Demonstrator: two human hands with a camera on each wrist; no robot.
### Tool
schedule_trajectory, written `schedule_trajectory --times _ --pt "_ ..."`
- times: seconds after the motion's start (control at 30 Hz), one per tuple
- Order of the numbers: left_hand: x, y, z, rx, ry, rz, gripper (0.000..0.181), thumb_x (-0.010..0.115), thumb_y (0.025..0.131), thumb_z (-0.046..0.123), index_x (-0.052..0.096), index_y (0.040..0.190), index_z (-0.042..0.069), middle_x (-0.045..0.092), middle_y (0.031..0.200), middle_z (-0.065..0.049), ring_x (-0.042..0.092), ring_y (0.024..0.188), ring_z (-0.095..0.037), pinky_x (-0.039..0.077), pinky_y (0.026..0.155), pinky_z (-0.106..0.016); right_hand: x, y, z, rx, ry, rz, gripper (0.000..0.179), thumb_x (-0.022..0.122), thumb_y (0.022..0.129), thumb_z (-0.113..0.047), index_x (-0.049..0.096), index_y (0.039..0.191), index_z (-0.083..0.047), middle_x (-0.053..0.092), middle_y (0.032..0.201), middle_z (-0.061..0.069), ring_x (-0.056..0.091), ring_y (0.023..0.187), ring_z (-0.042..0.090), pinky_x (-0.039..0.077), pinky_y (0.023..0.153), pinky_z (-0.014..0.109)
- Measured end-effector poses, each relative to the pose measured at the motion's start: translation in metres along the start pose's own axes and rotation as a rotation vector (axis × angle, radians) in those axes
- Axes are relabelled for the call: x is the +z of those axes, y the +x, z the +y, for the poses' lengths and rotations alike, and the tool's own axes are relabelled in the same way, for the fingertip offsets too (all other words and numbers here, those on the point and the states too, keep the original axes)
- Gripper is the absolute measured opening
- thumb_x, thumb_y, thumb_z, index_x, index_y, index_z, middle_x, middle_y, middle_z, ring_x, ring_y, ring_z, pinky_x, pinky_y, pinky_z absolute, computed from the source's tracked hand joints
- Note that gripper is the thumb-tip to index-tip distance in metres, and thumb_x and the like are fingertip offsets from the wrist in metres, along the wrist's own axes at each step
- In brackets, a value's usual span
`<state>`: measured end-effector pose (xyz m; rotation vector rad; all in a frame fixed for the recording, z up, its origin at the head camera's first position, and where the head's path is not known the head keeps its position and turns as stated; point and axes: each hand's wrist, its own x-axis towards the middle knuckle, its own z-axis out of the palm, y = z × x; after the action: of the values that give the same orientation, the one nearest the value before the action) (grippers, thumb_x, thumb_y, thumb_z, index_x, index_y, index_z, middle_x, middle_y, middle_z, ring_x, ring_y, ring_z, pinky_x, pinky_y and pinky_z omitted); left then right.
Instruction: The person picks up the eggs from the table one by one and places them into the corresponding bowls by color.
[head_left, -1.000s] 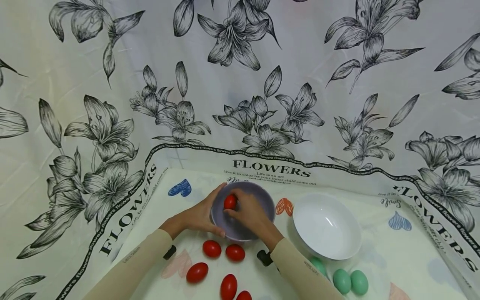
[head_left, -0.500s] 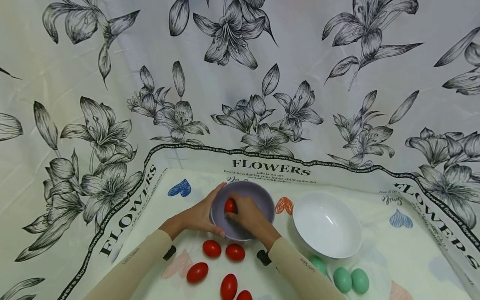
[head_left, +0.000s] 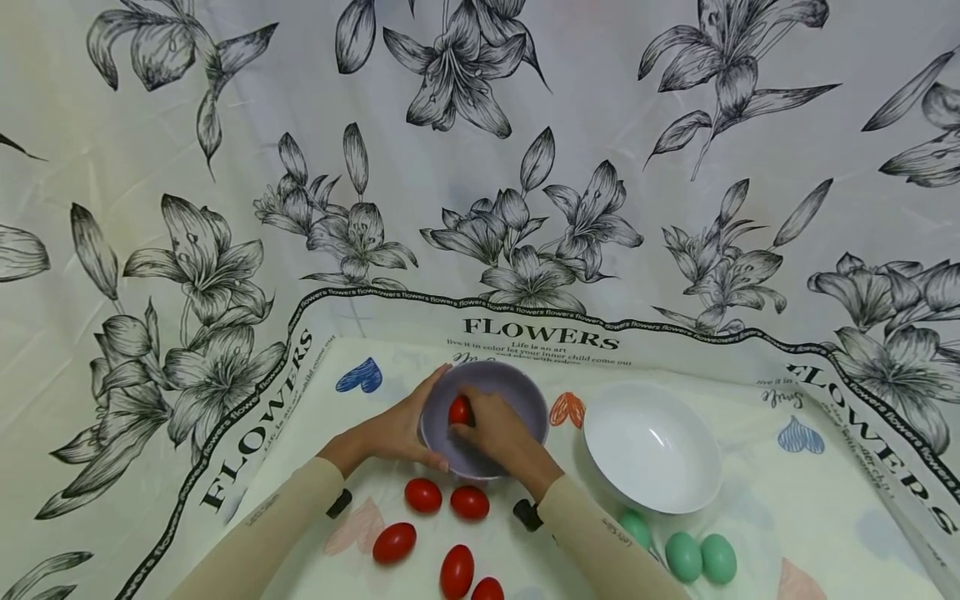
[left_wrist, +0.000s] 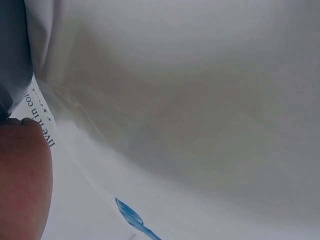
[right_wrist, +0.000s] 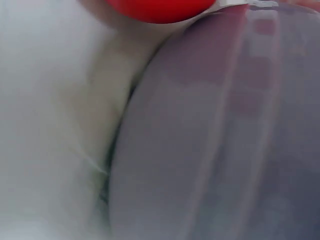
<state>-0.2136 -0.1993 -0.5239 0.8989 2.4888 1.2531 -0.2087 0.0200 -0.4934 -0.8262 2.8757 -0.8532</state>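
Observation:
A purple bowl (head_left: 528, 398) stands on the cloth in the middle of the head view. My left hand (head_left: 399, 428) holds it by its left side, fingers along the back and thumb at the front. Inside the bowl, my right hand (head_left: 497, 423) pinches a red egg (head_left: 459, 409); the hand hides part of the bowl's inside. Several more red eggs (head_left: 394, 543) lie in front of the bowl. In the right wrist view, the bowl's outer wall (right_wrist: 170, 135) fills much of the frame, with a red egg (right_wrist: 162, 7) at the top. The left wrist view catches part of my left hand (left_wrist: 22, 182).
To the right stands a white bowl (head_left: 648, 446), apart from the purple one. Green eggs (head_left: 683, 557) lie in front of it, one partly behind my right sleeve (head_left: 600, 542). A flower-printed curtain (head_left: 525, 208) rises behind the cloth-covered surface (head_left: 780, 492).
Within the purple bowl, my right hand has shifted slightly with the red egg, toward the front. My left hand keeps its place on the bowl. The loose eggs have not moved.

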Motion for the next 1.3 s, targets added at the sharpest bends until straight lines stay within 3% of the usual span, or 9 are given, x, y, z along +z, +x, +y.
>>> schedule_trajectory --times 0.17,0.37,0.5,0.6,0.73,0.87,0.97,1.13,1.3 --pt "-0.001 0.0 0.001 -0.003 0.016 0.009 0.142 0.091 0.057 0.053 -0.006 0.158 0.026 0.011 0.161 0.007 0.033 0.137 -0.02 0.044 0.103 -0.048 -0.016 -0.006 -0.008 -0.002 0.035 0.011 0.067 0.076 0.086 -0.035 0.049 0.142 -0.011 0.069 0.113 0.004 0.064 0.094 0.012 0.053 0.081 0.03" --pt "0.0 -0.003 0.0 -0.012 -0.028 0.01 0.14 0.094 0.06 0.04 -0.006 0.158 0.022 0.011 0.161 -0.001 0.033 0.137 -0.028 0.043 0.102 -0.054 -0.035 -0.026 -0.023 -0.048 0.065 0.082 0.068 0.073 0.087 -0.042 0.047 0.145 -0.017 0.067 0.123 0.002 0.066 0.106 0.019 0.054 0.09 0.038" --pt "-0.001 -0.003 -0.001 -0.012 -0.03 0.006 0.141 0.093 0.06 0.045 -0.007 0.158 0.024 0.013 0.161 0.004 0.037 0.134 -0.021 0.046 0.099 -0.045 -0.047 -0.044 -0.034 -0.101 0.117 0.122 0.062 0.071 0.089 -0.044 0.048 0.144 -0.028 0.06 0.134 -0.007 0.059 0.118 0.015 0.049 0.098 0.041" --pt "-0.003 0.0 0.0 -0.006 -0.04 -0.004 0.141 0.092 0.059 0.049 -0.008 0.157 0.03 0.015 0.159 0.012 0.037 0.132 -0.014 0.047 0.097 -0.037 -0.053 -0.057 -0.044 -0.13 0.176 0.106 0.062 0.068 0.09 -0.047 0.044 0.146 -0.035 0.054 0.139 -0.013 0.058 0.119 0.012 0.05 0.097 0.041" --pt "-0.004 0.002 0.0 0.011 -0.084 -0.01 0.138 0.092 0.06 0.047 -0.008 0.156 0.037 0.019 0.157 0.012 0.036 0.134 -0.012 0.046 0.099 -0.037 -0.052 -0.074 -0.059 -0.217 0.258 0.075 0.064 0.067 0.089 -0.048 0.04 0.147 -0.041 0.054 0.138 -0.016 0.06 0.112 0.005 0.051 0.095 0.037" --pt "-0.003 0.003 0.001 0.024 -0.076 -0.011 0.136 0.091 0.062 0.047 -0.007 0.156 0.037 0.02 0.158 0.007 0.036 0.135 -0.016 0.044 0.102 -0.045 -0.04 -0.091 -0.079 -0.281 0.325 0.081 0.062 0.068 0.09 -0.045 0.044 0.145 -0.035 0.059 0.131 -0.018 0.06 0.107 -0.001 0.051 0.095 0.031" --pt "-0.002 0.002 0.001 0.01 -0.044 -0.006 0.136 0.09 0.061 0.048 -0.007 0.156 0.036 0.017 0.159 0.008 0.032 0.138 -0.017 0.042 0.104 -0.049 -0.026 -0.106 -0.099 -0.186 0.319 0.065 0.063 0.066 0.089 -0.051 0.045 0.145 -0.033 0.056 0.134 -0.017 0.057 0.115 0.001 0.05 0.097 0.031" --pt "-0.003 0.001 0.002 -0.022 -0.025 0.011 0.14 0.092 0.058 0.05 -0.007 0.157 0.033 0.017 0.157 0.013 0.032 0.136 -0.014 0.042 0.104 -0.048 0.004 -0.123 -0.125 0.089 0.232 -0.041 0.078 0.058 0.083 -0.069 0.046 0.146 -0.026 0.057 0.136 -0.011 0.061 0.112 0.005 0.053 0.092 0.033" --pt "-0.001 0.002 0.001 -0.038 -0.048 0.018 0.14 0.092 0.056 0.05 -0.006 0.156 0.038 0.019 0.156 0.016 0.032 0.137 -0.013 0.043 0.104 -0.046 0.032 -0.129 -0.138 0.216 0.2 -0.123 0.082 0.06 0.078 -0.073 0.051 0.14 -0.019 0.066 0.124 -0.004 0.068 0.098 0.012 0.057 0.082 0.036"
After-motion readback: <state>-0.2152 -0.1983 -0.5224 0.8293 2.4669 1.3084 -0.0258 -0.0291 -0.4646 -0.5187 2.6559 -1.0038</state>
